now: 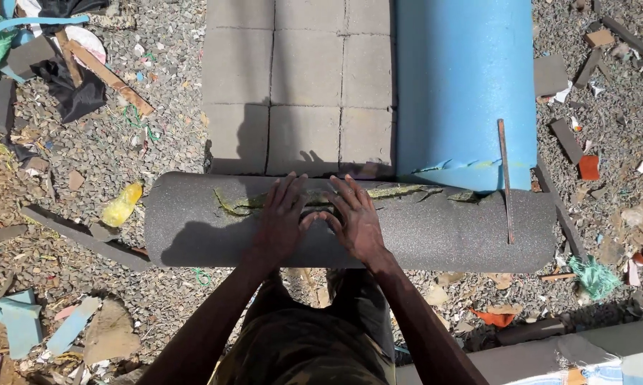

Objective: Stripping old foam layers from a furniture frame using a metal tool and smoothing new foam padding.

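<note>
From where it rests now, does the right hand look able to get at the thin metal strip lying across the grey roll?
Probably yes. The right hand lies flat on the grey foam roll, and the thin metal strip rests further right along the same roll, with nothing between them.

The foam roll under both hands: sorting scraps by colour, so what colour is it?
Dark grey speckled foam roll, yellow-green along its torn seam; head view.

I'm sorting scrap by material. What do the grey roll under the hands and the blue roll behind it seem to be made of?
Grey roll: probably foam sheet, matte and speckled, with a torn, yellowish glued seam. Blue roll: likely smoother foam, its cut edge ragged. Both hands press flat on the grey one.
</note>
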